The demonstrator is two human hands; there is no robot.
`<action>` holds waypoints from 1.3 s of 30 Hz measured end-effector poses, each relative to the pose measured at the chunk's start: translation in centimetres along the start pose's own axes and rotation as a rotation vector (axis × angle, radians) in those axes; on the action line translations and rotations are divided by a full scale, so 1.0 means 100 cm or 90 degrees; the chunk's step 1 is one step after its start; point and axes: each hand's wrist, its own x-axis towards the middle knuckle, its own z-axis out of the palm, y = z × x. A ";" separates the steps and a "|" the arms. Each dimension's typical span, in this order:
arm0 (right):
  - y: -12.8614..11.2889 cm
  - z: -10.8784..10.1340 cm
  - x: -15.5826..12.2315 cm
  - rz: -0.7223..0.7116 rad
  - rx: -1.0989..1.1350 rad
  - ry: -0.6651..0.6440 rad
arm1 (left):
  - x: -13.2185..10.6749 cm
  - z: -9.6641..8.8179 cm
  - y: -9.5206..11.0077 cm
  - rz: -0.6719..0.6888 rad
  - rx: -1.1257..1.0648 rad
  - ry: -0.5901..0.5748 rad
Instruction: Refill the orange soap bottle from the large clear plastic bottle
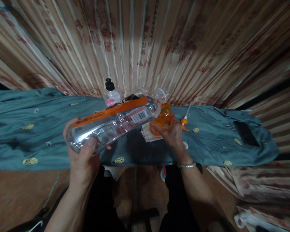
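Main risk I see is a spill: the large clear plastic bottle w/ an orange label band (116, 120) is held tilted, neck end right by the top of the squat translucent orange plastic bottle (165, 112). If the mouths don't line up, any liquid coming out would prob. run down the outside. Can't tell how much is in the clear btl, or if the two touch. Slip is possible too, b/c my L hand (83, 154) grips only the base end, so the neck end is unsupported & could swing. A knock could tip the orange btl; a folded pale pad (147, 135) is under or just beside it, can't tell which.

Hands are apart. L is closed round the clear btl's base, thumb on the near side, most fingers hidden. R hand (172, 132), w/ a silver bangle (186, 165) at the wrist, is curled round the orange btl, thumb across the near side.

Orange-and-white pump top w/ a thin pale tube (184, 121) lies near R hand on the patterned teal cloth (58, 132); a careless sweep could push it off. Flat black phone (246, 133) is well apart, far R, so splash risk there seems low.
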 end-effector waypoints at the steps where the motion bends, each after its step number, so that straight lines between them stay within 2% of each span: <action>1: 0.000 0.000 0.000 -0.006 0.000 0.005 | 0.001 -0.002 -0.002 0.013 0.001 -0.006; 5: 0.002 -0.001 0.000 -0.018 0.017 0.004 | 0.003 -0.006 -0.007 0.055 0.008 -0.033; 20: 0.005 -0.004 0.003 0.010 0.025 -0.006 | -0.003 -0.015 -0.008 0.050 0.066 -0.077; 27: 0.006 -0.005 0.003 0.024 0.007 -0.018 | 0.002 -0.024 -0.012 0.075 0.092 -0.158; 39: 0.005 -0.004 0.003 0.027 0.026 -0.018 | 0.003 -0.025 -0.014 0.100 0.103 -0.165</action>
